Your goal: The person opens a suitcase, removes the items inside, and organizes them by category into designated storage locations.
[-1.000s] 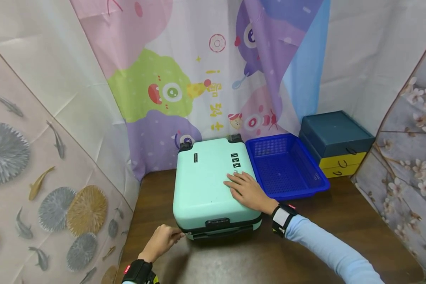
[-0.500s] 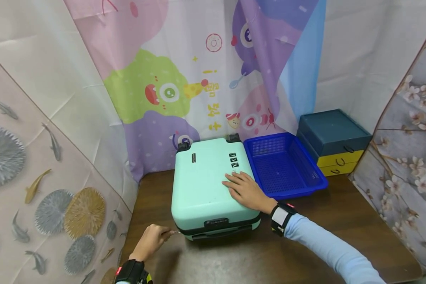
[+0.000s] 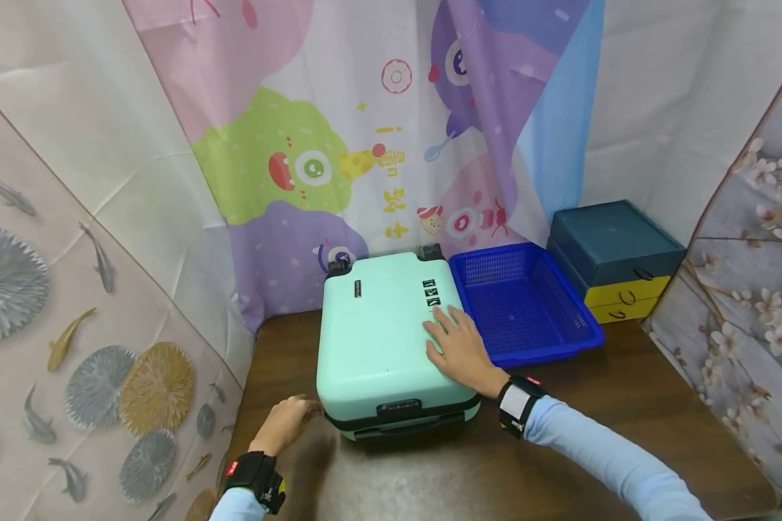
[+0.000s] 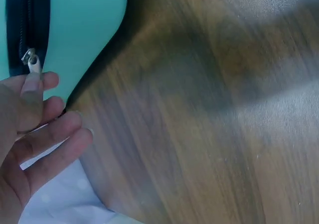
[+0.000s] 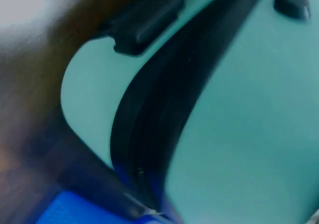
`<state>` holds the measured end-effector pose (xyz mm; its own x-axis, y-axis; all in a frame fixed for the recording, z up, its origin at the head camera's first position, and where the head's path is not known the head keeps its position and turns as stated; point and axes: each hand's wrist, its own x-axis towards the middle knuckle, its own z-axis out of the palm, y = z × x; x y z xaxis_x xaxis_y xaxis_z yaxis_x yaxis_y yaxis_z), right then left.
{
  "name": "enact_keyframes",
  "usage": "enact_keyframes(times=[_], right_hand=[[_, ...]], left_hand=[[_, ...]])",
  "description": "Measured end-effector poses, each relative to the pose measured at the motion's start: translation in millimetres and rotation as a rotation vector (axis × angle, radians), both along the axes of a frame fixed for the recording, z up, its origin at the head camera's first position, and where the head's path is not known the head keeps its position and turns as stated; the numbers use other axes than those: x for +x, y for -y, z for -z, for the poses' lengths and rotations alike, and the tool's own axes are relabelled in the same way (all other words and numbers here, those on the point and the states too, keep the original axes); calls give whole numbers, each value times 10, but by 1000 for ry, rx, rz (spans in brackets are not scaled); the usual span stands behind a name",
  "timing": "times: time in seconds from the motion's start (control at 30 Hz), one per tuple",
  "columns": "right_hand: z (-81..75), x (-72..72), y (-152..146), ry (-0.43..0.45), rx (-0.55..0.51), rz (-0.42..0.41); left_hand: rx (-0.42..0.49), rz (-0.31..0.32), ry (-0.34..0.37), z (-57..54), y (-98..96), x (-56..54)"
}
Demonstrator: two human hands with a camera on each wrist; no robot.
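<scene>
A mint-green hard-shell suitcase (image 3: 384,325) lies flat on the table, with a black zipper band (image 4: 28,25) round its side. At its front-left corner is my left hand (image 3: 288,423). In the left wrist view, the thumb and index finger pinch a metal zipper pull (image 4: 34,64); the other fingers are loosely bent. My right hand (image 3: 462,353) rests on the right part of the lid, fingers spread. The right wrist view shows the zipper band (image 5: 159,104) and the black handle (image 5: 149,25), but not the right hand.
A blue plastic basket (image 3: 595,336) stands against the suitcase's right side. Farther right is a stack of a dark teal box (image 3: 618,239) and yellow drawers (image 3: 628,295). A printed curtain (image 3: 338,145) hangs right behind, above the wooden table (image 3: 527,449).
My left hand has moved from the suitcase's front edge round to the left side of the corner with the zipper pull. The right hand has shifted slightly rightward on the lid.
</scene>
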<state>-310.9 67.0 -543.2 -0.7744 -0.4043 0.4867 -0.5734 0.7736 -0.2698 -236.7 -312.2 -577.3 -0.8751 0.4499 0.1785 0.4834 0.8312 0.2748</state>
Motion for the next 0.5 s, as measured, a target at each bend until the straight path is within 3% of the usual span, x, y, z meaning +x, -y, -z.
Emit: enact_keyframes(times=[0.1,0.17,0.37,0.5], right_hand=[[-43,80,38,201,-31,219],[-82,110,75,310,-47,279],[-199,58,172,426,-104,279],[-263,-7,170,441,-141,297]], left_hand=[[-50,9,-6,49,-50,6],[-63,25,-20,84,-63,10],[19,52,-17,131,-56,11],[21,130,3,131,-93,-5]])
